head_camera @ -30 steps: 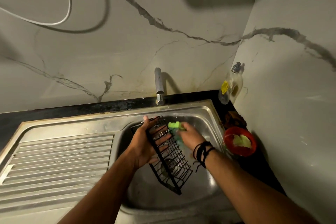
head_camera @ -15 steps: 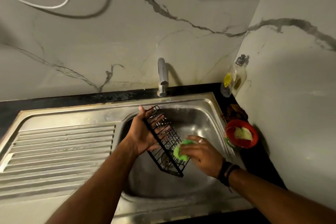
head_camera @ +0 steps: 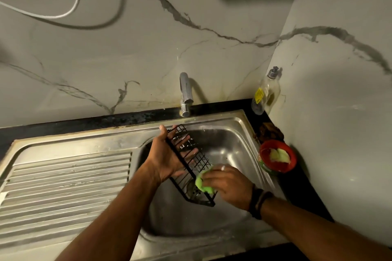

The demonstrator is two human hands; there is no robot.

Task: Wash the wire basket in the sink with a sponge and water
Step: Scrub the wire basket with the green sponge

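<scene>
A black wire basket (head_camera: 192,167) hangs tilted over the steel sink bowl (head_camera: 231,140), its near end low over the drain. My left hand (head_camera: 167,154) holds its upper part, palm against one long side and fingers showing through the wires. My right hand (head_camera: 228,183) grips a green sponge (head_camera: 202,183) and presses it against the basket's lower end. The tap (head_camera: 185,95) stands behind the bowl; no water is visible running from it.
A ribbed steel draining board (head_camera: 63,186) lies to the left of the bowl. At the right stand a clear soap bottle (head_camera: 266,91) in the corner and a red bowl (head_camera: 277,158) with pale pieces inside. A white cable (head_camera: 72,6) hangs on the marble wall.
My right hand has carried the sponge from the basket's top end down to its lower end. The left hand keeps holding the basket, now tilted a little steeper.
</scene>
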